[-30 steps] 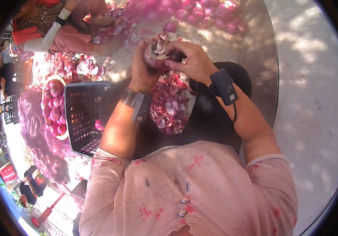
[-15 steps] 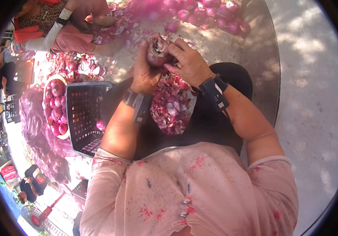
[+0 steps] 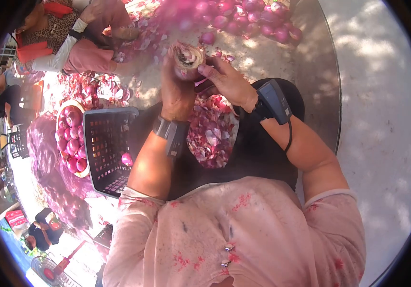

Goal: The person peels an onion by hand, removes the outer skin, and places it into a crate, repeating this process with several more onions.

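Observation:
A red onion (image 3: pixel 186 56) sits in my left hand (image 3: pixel 176 91), whose fingers wrap around it from the left and below. Its dry, ragged end faces up, with pale frayed skin around a dark hollow. On the onion's right side, the thumb of my right hand (image 3: pixel 229 83) presses against the skin, while the other fingers curl underneath, partly hidden. Both hands are raised over a heap of loose onion skins (image 3: pixel 210 136) lying between my legs.
At my left stands a dark plastic crate (image 3: pixel 112 111) with a peeled onion (image 3: pixel 127 159) inside. Beyond it are a round basket (image 3: pixel 84 173) full of onions and a purple mesh sack (image 3: pixel 47 158). Onions (image 3: pixel 243 21) lie piled ahead; a person (image 3: pixel 78 52) sits at upper left.
The onion has tipped and shifted slightly left in my hands. My right hand has rotated at the wrist, its thumb now lying along the onion's side.

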A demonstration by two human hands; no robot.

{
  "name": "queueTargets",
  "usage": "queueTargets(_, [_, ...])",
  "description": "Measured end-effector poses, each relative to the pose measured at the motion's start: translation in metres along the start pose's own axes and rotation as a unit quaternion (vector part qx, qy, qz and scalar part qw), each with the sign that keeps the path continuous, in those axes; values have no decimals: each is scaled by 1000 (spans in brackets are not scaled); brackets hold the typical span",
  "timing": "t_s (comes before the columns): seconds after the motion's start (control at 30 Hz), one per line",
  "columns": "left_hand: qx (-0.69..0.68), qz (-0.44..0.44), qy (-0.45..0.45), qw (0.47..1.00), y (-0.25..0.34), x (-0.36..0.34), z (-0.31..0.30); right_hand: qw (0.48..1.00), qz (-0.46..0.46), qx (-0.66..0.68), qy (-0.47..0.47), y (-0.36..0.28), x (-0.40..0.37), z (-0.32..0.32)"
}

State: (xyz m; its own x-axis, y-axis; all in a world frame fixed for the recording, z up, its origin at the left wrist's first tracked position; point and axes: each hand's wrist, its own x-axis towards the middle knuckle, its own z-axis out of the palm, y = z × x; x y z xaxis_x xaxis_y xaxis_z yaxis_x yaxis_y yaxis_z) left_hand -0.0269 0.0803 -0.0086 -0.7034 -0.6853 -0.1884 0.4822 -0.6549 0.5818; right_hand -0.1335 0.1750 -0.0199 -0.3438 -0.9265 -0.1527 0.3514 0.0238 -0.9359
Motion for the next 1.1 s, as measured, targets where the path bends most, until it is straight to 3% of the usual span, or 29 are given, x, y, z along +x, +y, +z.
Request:
queueTargets(0.07, [39, -16, -15, 999, 3, 0, 1, 996, -84, -43, -1, 1, 6, -2])
queueTargets(0.13, [51, -11, -35, 998, 5, -1, 3, 989, -103, -99, 24, -3, 8, -8])
queueTargets(0.2, [86, 29, -103, 991, 4, -2, 3, 976, -167, -129, 42, -11, 8, -13])
queueTargets(0.27, [97, 34, -108, 989, 6, -4, 1, 972, -159, -167, 51, -20, 2, -16])
queueTargets(0.33, [114, -1, -87, 990, 5, -4, -7, 937, -198, -285, 23, -20, -2, -16])
queueTargets(0.5, [199, 41, -82, 976, -2, -3, -11, 922, -181, -339, 42, -17, -7, -14])
queueTargets(0.57, [228, 54, -73, 969, -3, -3, -9, 893, -202, -399, 59, -15, -7, -14])
queueTargets(1.1, [252, 61, -94, 961, 3, -1, -17, 941, -217, -258, 38, -3, 3, -18])
